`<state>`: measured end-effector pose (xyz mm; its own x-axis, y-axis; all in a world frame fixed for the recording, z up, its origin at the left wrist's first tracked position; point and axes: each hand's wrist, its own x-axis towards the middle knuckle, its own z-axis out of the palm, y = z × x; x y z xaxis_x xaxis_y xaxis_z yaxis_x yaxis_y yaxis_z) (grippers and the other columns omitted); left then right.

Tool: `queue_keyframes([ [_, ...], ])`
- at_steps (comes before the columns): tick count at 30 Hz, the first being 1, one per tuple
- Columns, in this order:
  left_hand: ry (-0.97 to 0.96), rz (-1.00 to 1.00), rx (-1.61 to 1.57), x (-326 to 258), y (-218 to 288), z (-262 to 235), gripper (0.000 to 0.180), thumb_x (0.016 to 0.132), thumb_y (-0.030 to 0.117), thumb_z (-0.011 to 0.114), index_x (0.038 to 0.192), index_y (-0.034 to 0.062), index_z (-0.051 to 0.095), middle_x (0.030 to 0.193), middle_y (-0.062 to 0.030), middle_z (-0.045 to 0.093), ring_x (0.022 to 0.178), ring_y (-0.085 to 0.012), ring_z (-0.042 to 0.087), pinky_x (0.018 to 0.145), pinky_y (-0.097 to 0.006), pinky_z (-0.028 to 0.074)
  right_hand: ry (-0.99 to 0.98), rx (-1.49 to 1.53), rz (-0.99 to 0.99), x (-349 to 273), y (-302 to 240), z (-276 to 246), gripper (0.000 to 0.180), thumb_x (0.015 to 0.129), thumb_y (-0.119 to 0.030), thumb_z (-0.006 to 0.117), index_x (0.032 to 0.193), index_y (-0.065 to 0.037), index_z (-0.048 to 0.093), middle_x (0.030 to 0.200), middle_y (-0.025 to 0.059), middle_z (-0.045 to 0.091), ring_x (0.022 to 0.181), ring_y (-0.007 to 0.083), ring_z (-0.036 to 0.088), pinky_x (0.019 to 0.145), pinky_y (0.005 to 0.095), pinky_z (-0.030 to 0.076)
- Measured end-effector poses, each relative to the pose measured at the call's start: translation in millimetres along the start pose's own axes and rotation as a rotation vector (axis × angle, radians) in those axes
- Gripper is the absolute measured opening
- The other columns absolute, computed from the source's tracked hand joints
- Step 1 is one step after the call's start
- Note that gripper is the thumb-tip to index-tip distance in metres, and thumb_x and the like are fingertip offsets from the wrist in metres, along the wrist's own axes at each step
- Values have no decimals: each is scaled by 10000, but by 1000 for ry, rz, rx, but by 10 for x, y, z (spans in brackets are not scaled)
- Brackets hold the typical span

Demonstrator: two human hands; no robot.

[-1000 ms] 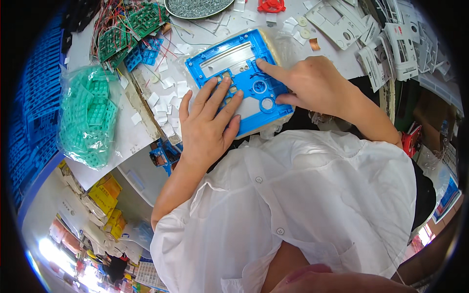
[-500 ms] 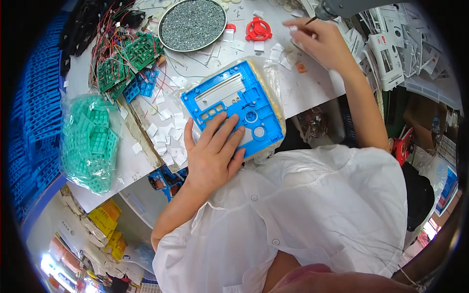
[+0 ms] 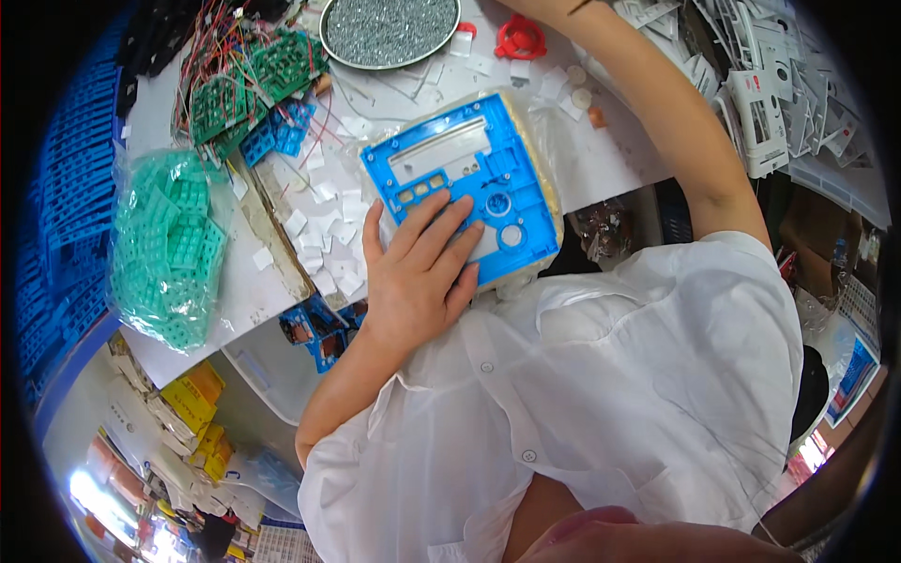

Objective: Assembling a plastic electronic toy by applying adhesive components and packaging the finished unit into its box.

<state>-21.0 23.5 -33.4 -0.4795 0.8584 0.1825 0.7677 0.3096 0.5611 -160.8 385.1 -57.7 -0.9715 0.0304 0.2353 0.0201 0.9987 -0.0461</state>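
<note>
A blue plastic panel [image 3: 441, 169] with a long slot, round openings and small windows lies tilted on a yellowish, plastic-wrapped pad [image 3: 552, 202] near the table's front edge. My left hand [image 3: 413, 267] rests flat on the panel's lower left part, fingers spread, grasping nothing. Far ahead reaches my right arm, and only the base of my right hand [image 3: 542, 7] shows at the top edge; its fingers are cut off. A thin dark tip [image 3: 580, 6] shows beside that wrist. Below the hand sits a red plastic ring-shaped part [image 3: 519, 39].
A round tray of small metal screws [image 3: 389, 28] stands at the back. Left of it lie green circuit boards with wires [image 3: 221, 103] and a bag of teal keypads [image 3: 169, 249]. White square pieces [image 3: 324, 230] are scattered near the panel. White plastic housings [image 3: 758, 122] pile up at right.
My right hand has moved forward from beside the hanging power screwdriver, mostly leaving the view at the top. The whole view has shifted slightly. My left hand stays on the panel.
</note>
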Motion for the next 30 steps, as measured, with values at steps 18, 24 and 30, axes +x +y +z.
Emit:
queue_keyframes([
  [18,136,28,-249,95,280,-124,234,761,118,782,970,77,685,934,-88,634,832,-274,630,725,-448,474,-473,1010,-117,-1919,-1203,-1356,116,806,-59,710,903,-53,646,720,88,647,608,251,654,573,336,514],
  [24,179,-44,-311,138,307,-85,141,798,71,758,850,53,628,749,-95,561,639,-300,578,530,-414,446,-174,1018,29,-2115,-1395,-1276,180,790,4,796,936,-5,692,764,76,674,585,164,648,537,269,514],
  [30,132,-63,-297,109,334,31,146,814,67,754,887,40,630,784,-108,583,685,-307,586,570,-416,457,-20,836,26,-2205,-1459,-1136,110,816,-61,777,868,-40,682,735,82,658,596,236,635,543,347,507],
])
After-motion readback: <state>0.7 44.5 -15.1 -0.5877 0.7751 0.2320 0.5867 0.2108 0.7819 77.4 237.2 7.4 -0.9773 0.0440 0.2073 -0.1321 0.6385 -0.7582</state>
